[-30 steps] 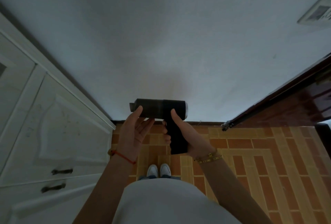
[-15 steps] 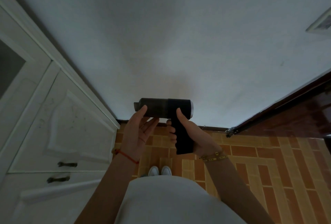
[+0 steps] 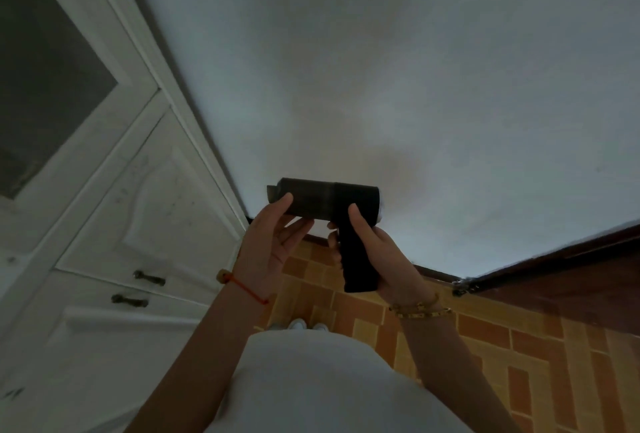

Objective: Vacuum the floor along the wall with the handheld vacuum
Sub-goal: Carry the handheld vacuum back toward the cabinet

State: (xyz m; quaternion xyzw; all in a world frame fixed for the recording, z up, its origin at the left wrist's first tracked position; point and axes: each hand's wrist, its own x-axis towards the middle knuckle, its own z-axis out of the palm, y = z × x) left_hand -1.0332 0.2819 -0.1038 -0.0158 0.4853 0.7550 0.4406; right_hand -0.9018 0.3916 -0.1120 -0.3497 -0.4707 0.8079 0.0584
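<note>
While the person is standing close up against the wall (image 3: 381,86), the handheld vacuum (image 3: 322,198) is being held up in front of the body, well above the floor (image 3: 485,335), and it looks like a last check of the tool, not cleaning yet. The right hand (image 3: 384,259) is wrapping firmly round the black pistol handle, fingers curled about it and the thumb running up toward the barrel, probably feeling for the switch, though no button is showing from here. The left hand (image 3: 270,249) is lying mostly open: its thumb is resting on the near side of the barrel close to the nozzle, and the fingers are stretching loosely underneath, steadying the barrel without clamping it. That support is keeping the barrel level, nozzle pointing left toward the white cabinet (image 3: 149,210), so the mouth can be looked over. Down below, the white shoes (image 3: 304,324) are planted on the orange tiles just short of the dark skirting, and a brown door (image 3: 571,276) is standing open on the right. My read is that the job proper is not yet begun; the nozzle is needing to come right down to the tile edge where wall and floor are meeting, which is going to call for a bend or crouch.
</note>
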